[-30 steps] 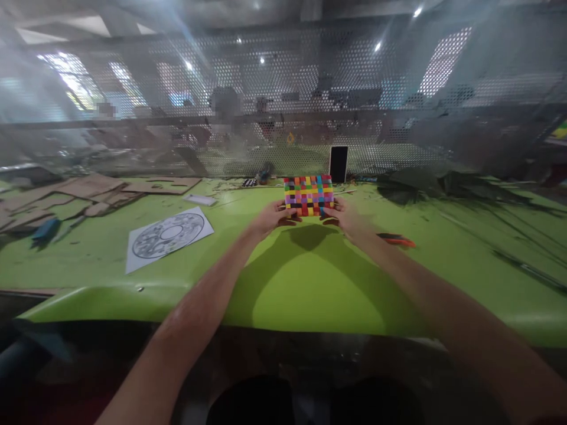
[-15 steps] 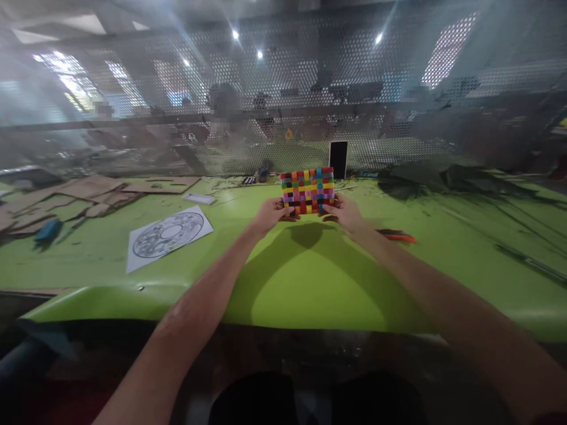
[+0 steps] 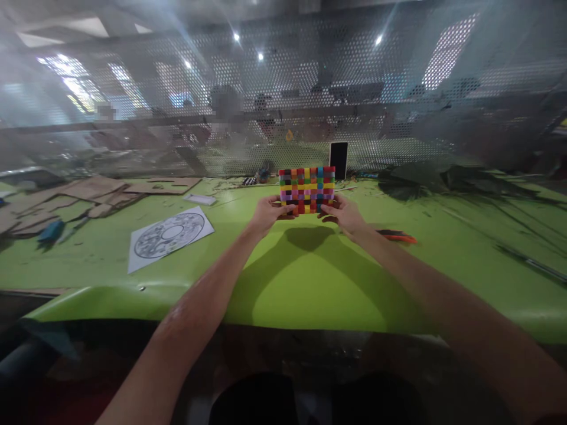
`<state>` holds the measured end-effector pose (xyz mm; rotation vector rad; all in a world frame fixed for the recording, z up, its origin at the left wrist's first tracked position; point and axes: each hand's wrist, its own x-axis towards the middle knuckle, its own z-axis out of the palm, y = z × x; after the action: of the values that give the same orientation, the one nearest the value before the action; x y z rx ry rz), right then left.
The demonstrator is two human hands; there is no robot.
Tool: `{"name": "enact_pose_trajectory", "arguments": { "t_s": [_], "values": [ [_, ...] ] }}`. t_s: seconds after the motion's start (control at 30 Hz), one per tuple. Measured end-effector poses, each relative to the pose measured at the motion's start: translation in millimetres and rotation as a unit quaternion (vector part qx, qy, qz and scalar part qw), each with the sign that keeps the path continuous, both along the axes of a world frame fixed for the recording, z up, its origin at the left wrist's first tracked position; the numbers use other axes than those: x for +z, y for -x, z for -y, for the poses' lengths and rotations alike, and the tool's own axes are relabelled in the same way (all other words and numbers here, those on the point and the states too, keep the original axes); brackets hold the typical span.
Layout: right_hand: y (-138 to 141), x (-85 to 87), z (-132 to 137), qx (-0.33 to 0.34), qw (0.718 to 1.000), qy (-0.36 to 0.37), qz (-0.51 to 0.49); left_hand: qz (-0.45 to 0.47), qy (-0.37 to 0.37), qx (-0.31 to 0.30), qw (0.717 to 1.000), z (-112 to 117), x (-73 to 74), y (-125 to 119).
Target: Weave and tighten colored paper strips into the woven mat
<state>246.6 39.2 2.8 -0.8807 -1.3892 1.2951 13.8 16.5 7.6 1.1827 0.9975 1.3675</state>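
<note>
A multicoloured woven piece (image 3: 307, 189), a rectangle of interlaced flat strips in red, yellow, black, blue, pink and green, is held up above the table with its checked face toward me. My left hand (image 3: 268, 213) grips its lower left corner, thumb in front and fingers behind. At the lower right corner my right hand (image 3: 344, 212) pinches it the same way. Both arms reach far forward, and their shadow falls on the green table cover (image 3: 310, 289). The back of the woven piece is hidden.
Cut cardboard pieces (image 3: 93, 188) and a blue-handled tool (image 3: 51, 231) lie at left, near a sheet with a printed ring design (image 3: 172, 232). Orange-handled pliers or cutters (image 3: 397, 236) lie right of my hand. A dark phone-like panel (image 3: 339, 160) stands behind; large leaves (image 3: 407, 182) lie right.
Both hands still hold the woven piece in nearly the same place. It looks turned slightly and a little wider to the left.
</note>
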Motion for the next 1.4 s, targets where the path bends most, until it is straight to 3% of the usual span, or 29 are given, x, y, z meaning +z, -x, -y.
{"name": "enact_pose_trajectory", "arguments": {
  "t_s": [0.27, 0.5, 0.73, 1.0, 1.2, 1.4],
  "values": [
    [6, -0.1, 9, -0.033, 0.996, 0.039, 0.073, -0.061, 0.006, -0.043, 0.997, -3, -7.7, 1],
    [4, 2.5, 9, -0.075, 0.993, 0.018, 0.086, -0.075, 0.030, -0.092, 0.992, 8, 3.3, -5],
    [4, -11.3, -3, -0.051, 0.992, 0.031, 0.108, -0.079, 0.044, -0.100, 0.991, 5, -0.1, -5],
    [5, -9.4, 0, -0.053, 0.988, 0.039, 0.141, -0.094, 0.044, -0.108, 0.989, -1, -7.4, -1],
    [5, -4.3, -1, -0.073, 0.989, 0.021, 0.124, -0.098, 0.054, -0.099, 0.989, -1, -4.2, 6],
    [1, -5.6, -7, -0.113, 0.992, 0.044, 0.044, -0.098, 0.016, -0.023, 0.995, -6, -6.4, 12]
  ]
}}
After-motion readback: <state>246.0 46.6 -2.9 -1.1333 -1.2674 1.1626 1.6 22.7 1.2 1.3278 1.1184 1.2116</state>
